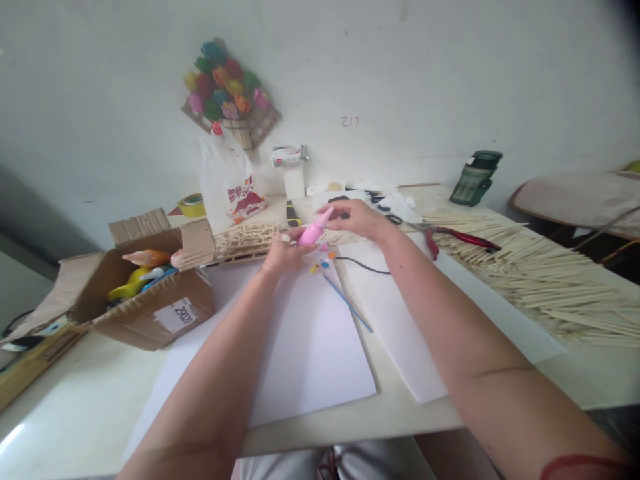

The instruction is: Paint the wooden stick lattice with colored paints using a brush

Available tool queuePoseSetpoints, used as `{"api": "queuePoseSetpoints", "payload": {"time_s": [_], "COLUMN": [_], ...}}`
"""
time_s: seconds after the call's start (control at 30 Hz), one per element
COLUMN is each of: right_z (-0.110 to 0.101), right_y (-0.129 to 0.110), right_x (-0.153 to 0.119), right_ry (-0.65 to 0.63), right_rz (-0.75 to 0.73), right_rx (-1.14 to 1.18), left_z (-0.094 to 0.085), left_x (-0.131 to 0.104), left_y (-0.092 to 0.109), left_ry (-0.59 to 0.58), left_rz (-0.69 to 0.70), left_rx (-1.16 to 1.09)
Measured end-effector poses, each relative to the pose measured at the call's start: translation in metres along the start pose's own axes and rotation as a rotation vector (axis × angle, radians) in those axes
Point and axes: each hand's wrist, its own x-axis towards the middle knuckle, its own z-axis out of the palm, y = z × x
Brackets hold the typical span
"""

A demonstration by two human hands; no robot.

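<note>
My left hand (286,252) is closed around a pink squeeze paint bottle (312,233), tilted with its narrow nozzle up to the right. My right hand (361,219) pinches at the nozzle tip; whether a separate cap sits between its fingers is too small to make out. Below the bottle, a white sheet (310,367) bears small dabs of paint: a blue dab (325,265), an orange dab (332,255), a yellow dab (314,269) and a pink dab (324,247). A thin blue stick (350,305) lies with one end near these dabs.
Left stands an open cardboard box (150,327) of coloured bottles, beside a wooden lattice (245,243) and plastic bag (227,183). Right lie a second sheet (415,347), red-handled pliers (460,237) and many thin wooden sticks (540,280). A green bottle (476,179) stands behind.
</note>
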Motion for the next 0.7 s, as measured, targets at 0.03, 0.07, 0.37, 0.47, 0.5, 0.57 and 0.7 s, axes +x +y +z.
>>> {"api": "queuePoseSetpoints", "payload": {"time_s": [0.03, 0.07, 0.37, 0.47, 0.5, 0.57, 0.7], "right_z": [0.003, 0.007, 0.016, 0.015, 0.016, 0.019, 0.021], "right_y": [0.000, -0.001, 0.000, -0.001, -0.001, 0.001, 0.002], "right_x": [0.000, 0.000, 0.004, 0.003, 0.003, 0.005, 0.006], "right_ry": [0.021, 0.048, 0.195, 0.145, 0.155, 0.213, 0.243], "right_rz": [0.001, 0.008, 0.052, -0.001, 0.003, 0.044, 0.060], "right_rx": [0.033, 0.058, -0.058, -0.016, -0.019, -0.056, -0.032], "left_z": [0.000, 0.000, 0.003, 0.002, 0.003, 0.004, 0.004], "left_x": [0.000, 0.000, -0.001, 0.000, 0.000, 0.001, 0.002], "left_y": [0.001, 0.001, 0.003, 0.004, 0.004, 0.003, 0.002], "left_ry": [-0.021, -0.035, 0.014, -0.045, -0.047, 0.001, 0.088], "left_rz": [-0.008, -0.015, -0.045, -0.050, -0.048, -0.046, -0.042], "left_rx": [-0.017, -0.028, -0.068, -0.093, -0.089, -0.053, -0.043]}}
